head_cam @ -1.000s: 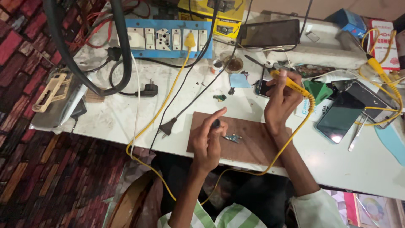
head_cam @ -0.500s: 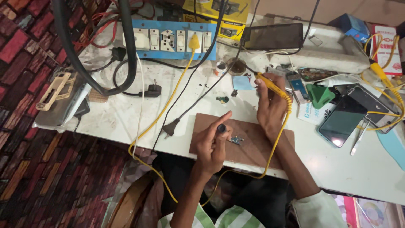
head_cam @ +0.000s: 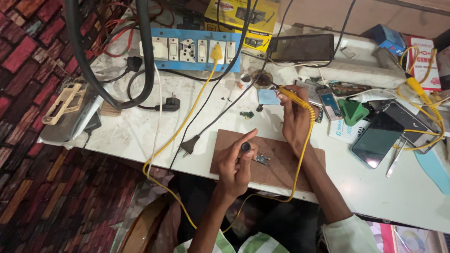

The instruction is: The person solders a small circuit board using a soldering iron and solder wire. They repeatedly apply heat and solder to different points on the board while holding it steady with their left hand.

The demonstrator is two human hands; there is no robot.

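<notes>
Soldering iron (head_cam: 294,97), yellow, gripped in right hand (head_cam: 295,117), tip near small round tin (head_cam: 262,78); left hand (head_cam: 234,161) closed on dark-capped tool (head_cam: 245,147), just beside small circuit board (head_cam: 261,159) lying on brown board (head_cam: 281,161), white table (head_cam: 140,126)

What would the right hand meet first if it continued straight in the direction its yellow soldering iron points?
The right hand aims the yellow soldering iron up and to the left. First in that line seems to be the small round tin just beyond the tip. Depth is unclear, so the tip might pass above it.
</notes>
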